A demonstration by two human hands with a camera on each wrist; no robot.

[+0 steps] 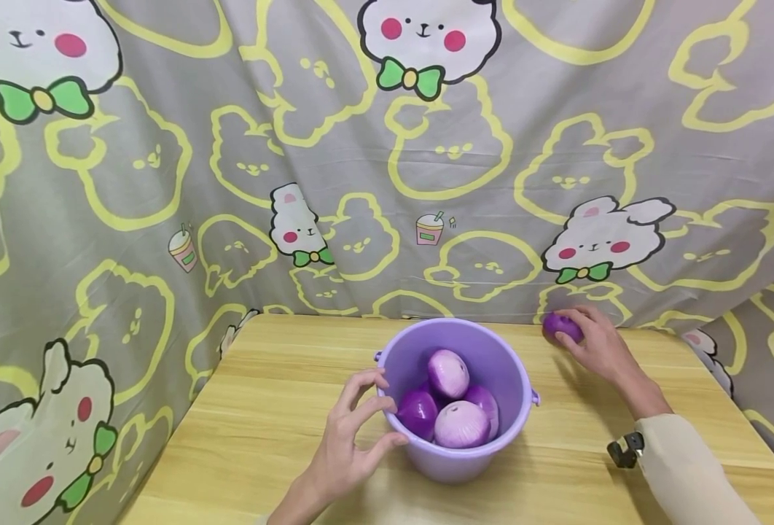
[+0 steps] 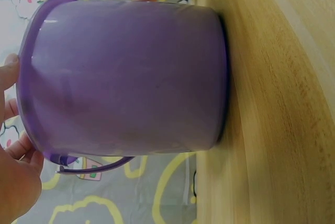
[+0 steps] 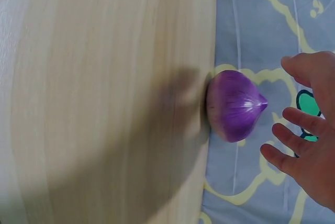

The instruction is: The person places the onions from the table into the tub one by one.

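A purple bucket (image 1: 454,467) stands upright on the table with several purple onions (image 1: 463,424) inside. My left hand (image 1: 348,426) is at the bucket's left rim, its fingers and thumb spread and the tips touching it. The left wrist view shows the bucket's outer wall (image 2: 131,77), with fingertips at the rim. Near the table's back edge sits a single purple onion (image 3: 235,106), its pointed top up. My right hand (image 1: 597,341) hovers over this onion; the right wrist view shows the fingers spread, with a gap between them and the onion.
The wooden table (image 1: 282,394) ends at a grey curtain (image 1: 361,160) with cartoon prints, right behind the lone onion. The bucket's purple handle (image 2: 99,169) hangs down on its far side. A small black clip-like object (image 1: 625,450) is by the right sleeve.
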